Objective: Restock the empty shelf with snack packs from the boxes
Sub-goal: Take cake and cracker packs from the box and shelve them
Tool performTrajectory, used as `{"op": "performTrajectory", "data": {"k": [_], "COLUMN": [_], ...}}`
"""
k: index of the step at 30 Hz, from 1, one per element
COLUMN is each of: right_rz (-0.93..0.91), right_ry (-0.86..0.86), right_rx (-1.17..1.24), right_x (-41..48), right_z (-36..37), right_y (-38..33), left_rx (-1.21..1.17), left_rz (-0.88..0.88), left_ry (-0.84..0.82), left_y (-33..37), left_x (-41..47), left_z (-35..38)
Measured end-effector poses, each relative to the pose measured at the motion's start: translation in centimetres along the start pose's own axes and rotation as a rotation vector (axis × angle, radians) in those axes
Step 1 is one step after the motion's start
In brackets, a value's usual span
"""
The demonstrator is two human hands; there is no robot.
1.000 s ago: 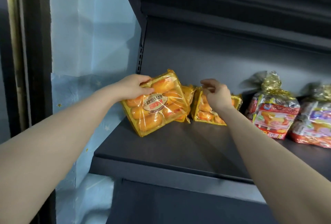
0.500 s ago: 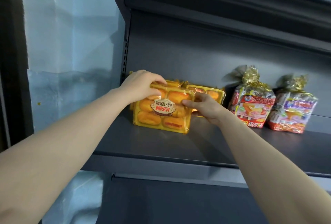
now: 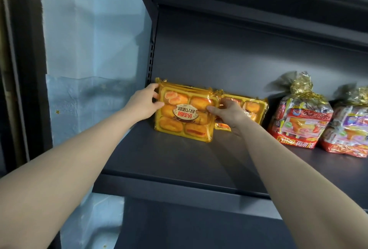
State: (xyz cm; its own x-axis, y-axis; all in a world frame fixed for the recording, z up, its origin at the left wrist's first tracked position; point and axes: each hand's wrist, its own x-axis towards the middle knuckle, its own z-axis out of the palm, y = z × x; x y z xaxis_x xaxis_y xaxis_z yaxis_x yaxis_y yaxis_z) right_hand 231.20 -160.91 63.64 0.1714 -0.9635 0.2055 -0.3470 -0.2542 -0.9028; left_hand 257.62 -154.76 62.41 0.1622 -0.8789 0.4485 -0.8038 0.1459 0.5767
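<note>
A yellow pack of small cakes [image 3: 185, 114] stands upright at the back left of the dark grey shelf [image 3: 179, 161], its label upside down. Behind it lean more yellow packs, mostly hidden. My left hand [image 3: 144, 103] grips the front pack's left edge. My right hand [image 3: 229, 112] holds its right edge with thumb and fingers. Behind my right hand a second yellow cake pack [image 3: 251, 107] leans against the shelf's back wall.
Two clear snack bags with gold foil tops stand to the right, one red-labelled [image 3: 298, 121], one at the frame's edge [image 3: 350, 129]. Another shelf [image 3: 258, 16] hangs overhead. A slotted upright [image 3: 152, 57] and a pale blue wall [image 3: 95, 49] bound the left side.
The front yellow pack went from tilted in my left hand to upright at the shelf's back left. My right hand came off the second pack onto the front pack's right edge.
</note>
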Motion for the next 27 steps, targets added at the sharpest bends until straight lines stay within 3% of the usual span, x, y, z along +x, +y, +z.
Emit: {"op": "performTrajectory", "data": {"k": [5, 10, 15, 19, 27], "right_rz": [-0.078, -0.116, -0.282, -0.323, -0.309], "right_ry": [0.147, 0.172, 0.289, 0.268, 0.352], "right_rx": [-0.166, -0.324, -0.652, -0.791, -1.014], "right_x": [0.6, -0.3, -3.0, -6.4, -15.5], "right_z": [1.2, 0.9, -0.3, -2.3, -11.0], "right_y": [0.4, 0.4, 0.5, 1.0, 3.5], "left_rx": [0.003, 0.026, 0.078, 0.120, 0.094], "left_rz": [-0.021, -0.003, 0.000, 0.156, 0.458], "left_ry": [-0.011, -0.017, 0.122, 0.144, 0.011], "left_y": [-0.4, -0.1, 1.1, 4.1, 14.4], "left_x": [0.2, -0.2, -1.5, -3.5, -7.7], "left_z": [0.2, 0.3, 0.7, 1.6, 6.7]}}
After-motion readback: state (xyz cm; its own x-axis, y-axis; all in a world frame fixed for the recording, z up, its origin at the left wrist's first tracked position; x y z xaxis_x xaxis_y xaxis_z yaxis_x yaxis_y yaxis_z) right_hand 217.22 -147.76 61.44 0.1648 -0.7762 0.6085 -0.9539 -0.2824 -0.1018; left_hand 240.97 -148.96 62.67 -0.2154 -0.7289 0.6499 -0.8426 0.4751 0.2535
